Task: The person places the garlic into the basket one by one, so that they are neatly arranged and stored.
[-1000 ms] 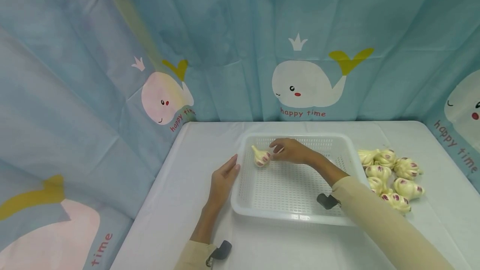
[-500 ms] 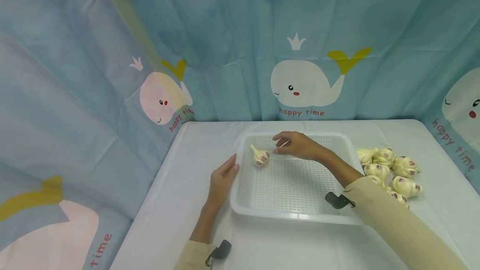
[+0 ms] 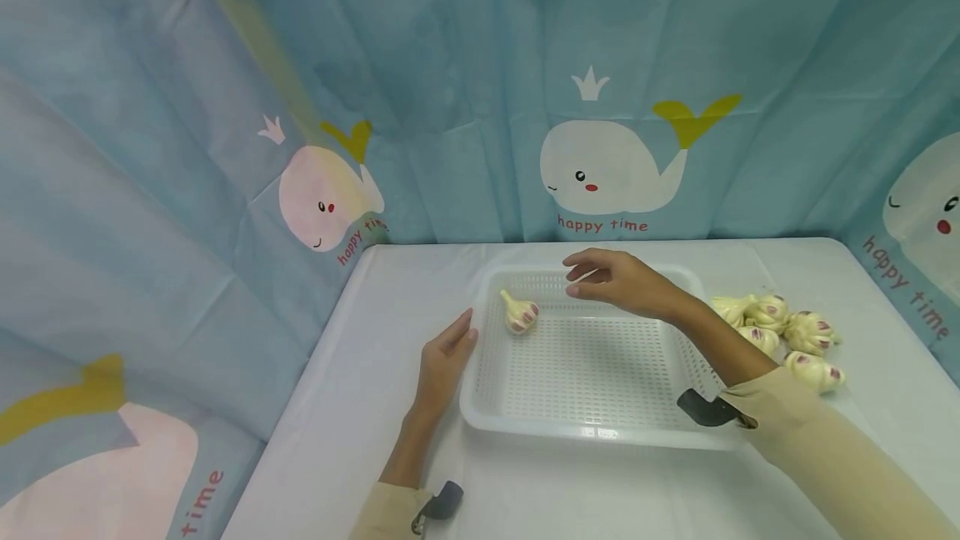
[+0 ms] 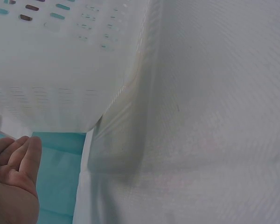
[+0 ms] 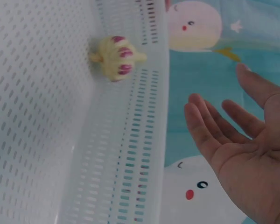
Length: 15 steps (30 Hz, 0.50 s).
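One garlic bulb [image 3: 519, 313], cream with purple patches, lies in the far left corner of a white perforated plastic basket [image 3: 585, 433]. The right wrist view also shows this garlic bulb [image 5: 117, 58] against the basket wall. My right hand [image 3: 622, 280] hovers over the basket's far side, fingers loosely bent, holding nothing and apart from the bulb. At the basket's left rim, my left hand [image 3: 442, 365] touches the side with its fingers fairly straight. In the left wrist view, the left hand [image 4: 16, 182] is below the basket wall [image 4: 51, 70].
Several more garlic bulbs [image 3: 813, 372] lie in a group on the white table [image 3: 337, 407] to the right of the basket, partly hidden by my right arm. A blue curtain [image 3: 465, 90] with printed whales hangs behind and at the sides of the table.
My right hand has moved away from the garlic bulb in the basket, up and to the right. The bulb has stayed in its corner, and my left hand has hardly moved.
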Tool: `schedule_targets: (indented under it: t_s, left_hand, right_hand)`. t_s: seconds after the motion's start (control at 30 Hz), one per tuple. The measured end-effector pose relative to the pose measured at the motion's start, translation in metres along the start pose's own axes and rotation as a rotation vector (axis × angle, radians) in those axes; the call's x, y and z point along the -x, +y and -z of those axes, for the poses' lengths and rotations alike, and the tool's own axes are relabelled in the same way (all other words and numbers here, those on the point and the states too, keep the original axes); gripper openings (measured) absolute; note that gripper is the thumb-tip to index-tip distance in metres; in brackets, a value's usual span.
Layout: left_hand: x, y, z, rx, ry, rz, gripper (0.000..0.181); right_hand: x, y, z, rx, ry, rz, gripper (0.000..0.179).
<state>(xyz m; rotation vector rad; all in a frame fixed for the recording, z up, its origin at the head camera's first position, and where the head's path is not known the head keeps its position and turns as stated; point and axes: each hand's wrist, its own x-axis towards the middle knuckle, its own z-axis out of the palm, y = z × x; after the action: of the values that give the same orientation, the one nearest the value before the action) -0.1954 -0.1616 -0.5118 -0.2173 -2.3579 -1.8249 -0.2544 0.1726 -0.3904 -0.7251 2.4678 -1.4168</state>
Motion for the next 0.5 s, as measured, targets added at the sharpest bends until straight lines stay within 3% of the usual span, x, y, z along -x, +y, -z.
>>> schedule_targets:
  t_s: [0.5]
  left_hand:
    - [0.000, 0.000, -0.001, -0.007, 0.008, -0.004, 0.049]
  right_hand:
    - [0.050, -0.007, 0.028, 0.011, 0.106, -0.022, 0.052]
